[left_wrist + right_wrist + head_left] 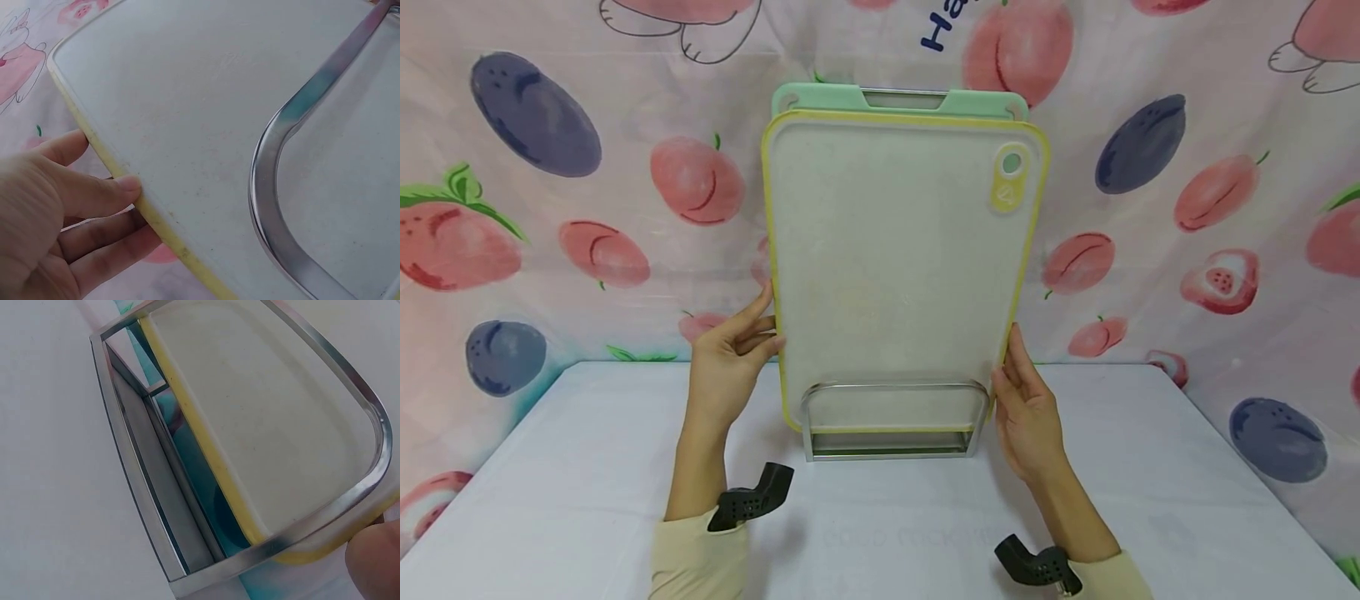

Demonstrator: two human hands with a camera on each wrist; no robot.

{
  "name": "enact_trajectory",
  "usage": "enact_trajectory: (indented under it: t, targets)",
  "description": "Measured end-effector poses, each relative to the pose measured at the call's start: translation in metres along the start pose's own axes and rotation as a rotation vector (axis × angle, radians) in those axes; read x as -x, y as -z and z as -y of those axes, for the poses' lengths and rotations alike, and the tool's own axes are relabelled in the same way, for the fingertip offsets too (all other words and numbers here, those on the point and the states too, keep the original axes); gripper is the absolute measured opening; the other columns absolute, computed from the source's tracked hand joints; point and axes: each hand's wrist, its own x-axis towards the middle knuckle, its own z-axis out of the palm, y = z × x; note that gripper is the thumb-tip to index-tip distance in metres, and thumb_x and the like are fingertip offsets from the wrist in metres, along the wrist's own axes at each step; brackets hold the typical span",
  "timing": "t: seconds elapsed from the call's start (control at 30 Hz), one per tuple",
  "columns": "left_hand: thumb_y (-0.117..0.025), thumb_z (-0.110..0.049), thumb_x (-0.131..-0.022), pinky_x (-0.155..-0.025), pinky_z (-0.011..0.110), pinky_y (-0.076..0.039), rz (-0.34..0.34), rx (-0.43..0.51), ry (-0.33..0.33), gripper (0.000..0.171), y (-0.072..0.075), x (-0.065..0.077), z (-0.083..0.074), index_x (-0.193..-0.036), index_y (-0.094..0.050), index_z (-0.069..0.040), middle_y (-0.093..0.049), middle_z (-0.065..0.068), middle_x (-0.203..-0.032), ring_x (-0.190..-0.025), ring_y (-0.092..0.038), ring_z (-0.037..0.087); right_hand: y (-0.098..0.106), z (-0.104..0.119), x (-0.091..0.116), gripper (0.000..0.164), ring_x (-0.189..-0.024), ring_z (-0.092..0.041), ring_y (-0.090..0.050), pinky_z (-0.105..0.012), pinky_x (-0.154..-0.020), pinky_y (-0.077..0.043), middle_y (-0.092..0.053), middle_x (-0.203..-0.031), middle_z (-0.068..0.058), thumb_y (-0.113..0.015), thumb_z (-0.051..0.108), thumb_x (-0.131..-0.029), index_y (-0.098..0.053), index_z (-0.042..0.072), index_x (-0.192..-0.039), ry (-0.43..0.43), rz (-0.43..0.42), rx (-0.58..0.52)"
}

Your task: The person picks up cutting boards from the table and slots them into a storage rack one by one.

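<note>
A white cutting board [887, 258] with a yellow rim stands upright behind the front bar of a metal rack [891, 385]. My left hand [726, 358] pinches its left edge, the thumb on the front face in the left wrist view. At the right edge, my right hand [1028, 408] holds the board between thumb and fingers; only a fingertip [376, 559] shows in the right wrist view. The yellow lower edge sits above the rack's bottom frame, with a gap beneath it. Behind it, a green-rimmed board [823, 98] shows only its top, mostly hidden.
The rack stands on a white-covered table [880, 533]. A fruit-patterned cloth [625, 108] hangs behind it. Black wrist mounts [751, 498] sit at both cuffs.
</note>
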Motion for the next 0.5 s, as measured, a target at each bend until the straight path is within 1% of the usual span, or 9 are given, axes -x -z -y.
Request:
enact_trajectory:
  t: [0.03, 0.1, 0.23, 0.3, 0.43, 0.5]
  targets:
    - [-0.063, 0.008, -0.078, -0.072, 0.024, -0.05, 0.001, -0.004, 0.0, 0.053, 0.0, 0.0, -0.001, -0.124, -0.053, -0.016, -0.057, 0.012, -0.115, -0.089, -0.06, 0.018, 0.0, 0.001, 0.0, 0.056, -0.133, -0.011, -0.009, -0.023, -0.104, -0.014, -0.009, -0.148, -0.005, -0.032, -0.007, -0.094, -0.014, 0.014, -0.143, 0.001, 0.006, 0.014]
    - [-0.061, 0.01, -0.078, -0.072, 0.024, -0.05, -0.002, -0.013, 0.002, 0.052, -0.001, 0.002, -0.007, -0.124, -0.052, -0.011, -0.057, 0.015, -0.114, -0.089, -0.06, 0.02, 0.001, 0.002, -0.001, 0.057, -0.133, -0.013, -0.009, -0.023, -0.104, -0.015, -0.01, -0.148, -0.006, -0.033, -0.008, -0.093, -0.015, 0.013, -0.143, 0.006, 0.017, 0.057]
    - [-0.06, 0.011, -0.078, -0.072, 0.022, -0.049, -0.015, -0.043, 0.013, 0.051, -0.002, 0.003, -0.01, -0.125, -0.052, -0.009, -0.059, 0.018, -0.108, -0.088, -0.06, 0.021, 0.0, 0.008, -0.002, 0.057, -0.133, -0.016, -0.013, -0.021, -0.102, -0.02, -0.015, -0.147, -0.007, -0.035, -0.009, -0.092, -0.017, 0.011, -0.142, 0.007, 0.017, 0.164]
    - [-0.06, 0.011, -0.078, -0.072, 0.022, -0.049, -0.019, -0.048, 0.008, 0.051, -0.002, 0.003, -0.01, -0.125, -0.052, -0.008, -0.059, 0.018, -0.107, -0.088, -0.06, 0.022, 0.0, 0.01, -0.003, 0.056, -0.132, -0.017, -0.015, -0.02, -0.101, -0.022, -0.017, -0.146, -0.008, -0.036, -0.008, -0.092, -0.018, 0.01, -0.142, 0.006, 0.013, 0.21]
    - [-0.061, 0.01, -0.078, -0.071, 0.022, -0.05, -0.019, -0.039, -0.019, 0.052, -0.002, 0.003, -0.009, -0.125, -0.051, -0.009, -0.059, 0.018, -0.105, -0.085, -0.06, 0.027, 0.001, 0.011, -0.003, 0.055, -0.129, -0.019, -0.025, -0.021, -0.098, -0.029, -0.027, -0.142, -0.011, -0.039, -0.007, -0.092, -0.023, 0.01, -0.141, 0.001, -0.018, 0.276]
    - [-0.062, 0.007, -0.079, -0.071, 0.022, -0.05, -0.019, -0.043, -0.032, 0.051, 0.0, 0.002, -0.006, -0.125, -0.052, -0.012, -0.06, 0.017, -0.104, -0.083, -0.06, 0.028, 0.002, 0.011, -0.004, 0.054, -0.126, -0.021, -0.031, -0.023, -0.096, -0.034, -0.034, -0.139, -0.013, -0.041, -0.006, -0.092, -0.027, 0.012, -0.14, -0.003, -0.04, 0.297]
